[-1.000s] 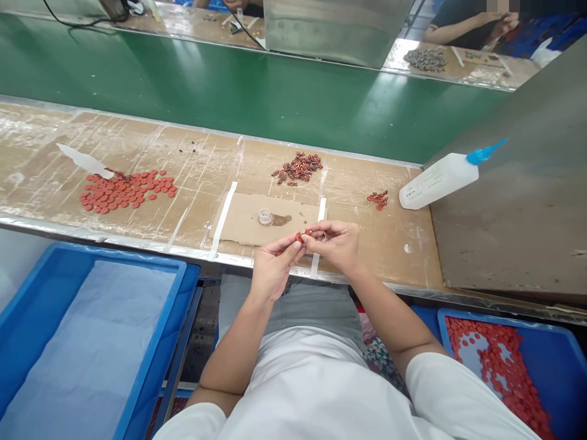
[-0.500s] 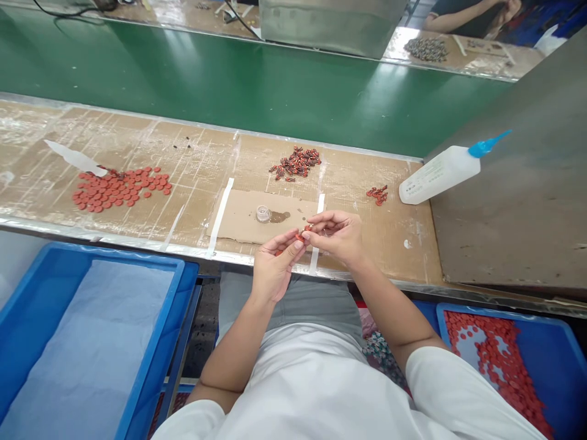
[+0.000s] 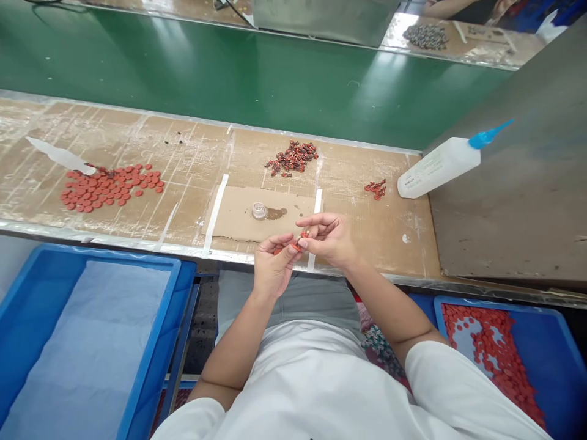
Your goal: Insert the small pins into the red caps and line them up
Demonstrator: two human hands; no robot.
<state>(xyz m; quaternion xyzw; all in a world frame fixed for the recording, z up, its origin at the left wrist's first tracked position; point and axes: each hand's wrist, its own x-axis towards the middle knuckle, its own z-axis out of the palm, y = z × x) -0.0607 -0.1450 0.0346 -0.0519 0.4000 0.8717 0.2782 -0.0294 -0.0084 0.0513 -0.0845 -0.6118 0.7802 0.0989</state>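
My left hand is closed on a small red disc near the table's front edge, with more red showing by its curled fingers. My right hand meets it from the right, thumb and forefinger pinched on a small red-and-black piece with a pale tip. The two parts touch or nearly touch; the fingers hide the exact contact. Just beyond the hands, a small clear cup stands on a cardboard sheet, beside a wet brown stain.
Red-and-black pieces lie piled behind the cardboard. Red discs spread out at left near a white pointed strip. A white bottle with blue nozzle leans against a metal box. Blue trays flank me; a green belt runs behind.
The camera view has shifted slightly. My hands stay together at the front edge, and the fingers have turned the small red-and-black piece a little, showing more of its pale tip.
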